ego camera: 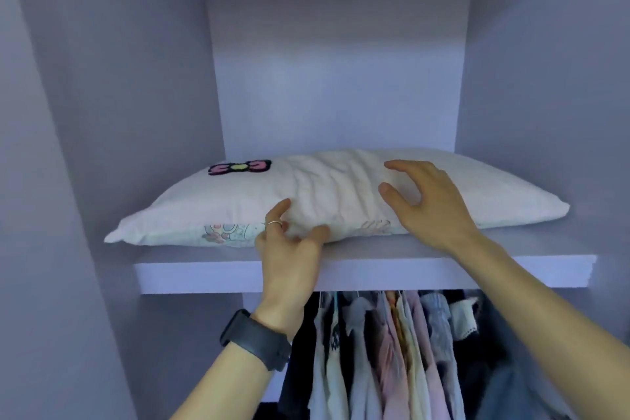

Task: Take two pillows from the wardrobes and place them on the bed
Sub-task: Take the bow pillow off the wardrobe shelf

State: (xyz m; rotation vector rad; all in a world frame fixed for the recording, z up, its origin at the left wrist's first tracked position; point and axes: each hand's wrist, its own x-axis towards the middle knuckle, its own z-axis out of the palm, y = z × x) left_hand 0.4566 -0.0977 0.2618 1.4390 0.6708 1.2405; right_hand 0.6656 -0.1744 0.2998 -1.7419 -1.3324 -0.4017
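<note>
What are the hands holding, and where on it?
The left hand pinches the pillow at its front edge; the right hand spreads open over it, gripping nothing.

left hand raised, thumb and curled fingers pinching the near edge of the pillow; right hand farther right, fingers spread.

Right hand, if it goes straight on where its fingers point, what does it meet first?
The right hand would meet the pillow first, on its wrinkled top; it may already be touching, as depth is unclear.
</note>
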